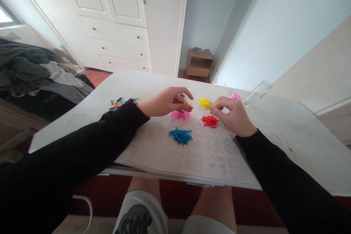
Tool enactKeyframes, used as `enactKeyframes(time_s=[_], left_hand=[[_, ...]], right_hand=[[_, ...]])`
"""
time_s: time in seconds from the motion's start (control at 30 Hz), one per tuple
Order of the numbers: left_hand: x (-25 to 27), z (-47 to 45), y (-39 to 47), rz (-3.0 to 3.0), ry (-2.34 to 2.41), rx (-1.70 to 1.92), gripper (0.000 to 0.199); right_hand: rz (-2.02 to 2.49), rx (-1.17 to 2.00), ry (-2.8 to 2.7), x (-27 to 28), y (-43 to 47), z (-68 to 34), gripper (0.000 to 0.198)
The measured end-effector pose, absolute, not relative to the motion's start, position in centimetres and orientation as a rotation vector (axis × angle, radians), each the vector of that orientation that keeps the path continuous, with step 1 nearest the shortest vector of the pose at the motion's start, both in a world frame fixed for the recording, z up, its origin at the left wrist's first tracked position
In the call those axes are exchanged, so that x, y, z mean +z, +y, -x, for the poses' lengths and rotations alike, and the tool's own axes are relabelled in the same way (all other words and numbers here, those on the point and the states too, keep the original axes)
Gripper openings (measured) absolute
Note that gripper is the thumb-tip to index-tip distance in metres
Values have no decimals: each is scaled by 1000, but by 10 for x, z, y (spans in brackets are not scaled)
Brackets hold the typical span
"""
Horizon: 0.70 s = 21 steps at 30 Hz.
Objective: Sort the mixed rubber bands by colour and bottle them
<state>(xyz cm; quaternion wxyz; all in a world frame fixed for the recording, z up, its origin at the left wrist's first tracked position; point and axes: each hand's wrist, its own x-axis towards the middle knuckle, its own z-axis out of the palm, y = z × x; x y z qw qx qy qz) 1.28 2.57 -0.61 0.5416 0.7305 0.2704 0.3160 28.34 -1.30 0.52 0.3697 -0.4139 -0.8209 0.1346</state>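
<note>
My left hand [175, 100] hovers above the pink pile of small rubber bands [179, 116], fingers curled with a few yellow bits showing between them that look like rubber bands. A small dark pile [181, 95] shows partly behind its fingers. Thumb and forefinger of my right hand [233, 113] are pinched together beside the yellow pile [205, 102] and above the red pile [210, 121]; what they hold, if anything, is too small to make out. Nearer to me lies a blue pile [181, 136]. A mixed-colour pile [123, 103] is partly hidden behind my left forearm.
Beyond my right hand, a clear glass or plastic bottle [257, 93] lies tilted on the white table [214, 161], with a pinkish-purple heap [235, 96] beside it. Clothes [33, 69] are piled at the left. A white wardrobe [117, 47] and a small wooden cabinet [200, 64] stand behind.
</note>
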Motion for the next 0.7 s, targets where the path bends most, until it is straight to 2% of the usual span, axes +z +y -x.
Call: enactKeyframes(time_s=[0.23,0.5,0.7], left_hand=[[-4,-21,14,-1697,583,664,48],[-3,-23,10,-1672,548,647,52],[-4,-24,9,-1669,501,636,43]], right_hand=[[858,365,-2152,5,-22,-271,6],[908,353,-2112,-2,-18,-271,10],[860,370,-2130,1,-23,-267,7]])
